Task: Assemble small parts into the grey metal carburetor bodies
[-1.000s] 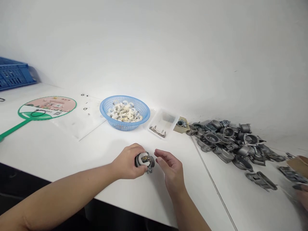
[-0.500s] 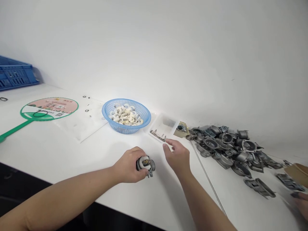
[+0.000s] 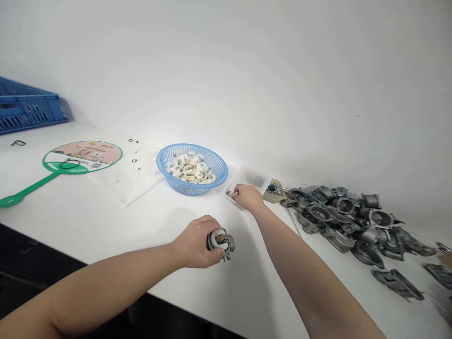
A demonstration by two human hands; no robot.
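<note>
The left hand [image 3: 194, 244] is clenched around a small carburetor [image 3: 221, 241]. The right hand [image 3: 249, 197] rests at metal pins [image 3: 230, 194] in a clear tray [image 3: 250, 176]; whether it grasps them, one cannot tell.

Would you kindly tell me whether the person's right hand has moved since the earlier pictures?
Yes: the right hand has moved forward, and now lies over the near corner of the clear plastic tray, to the right of the blue plastic basket.
</note>
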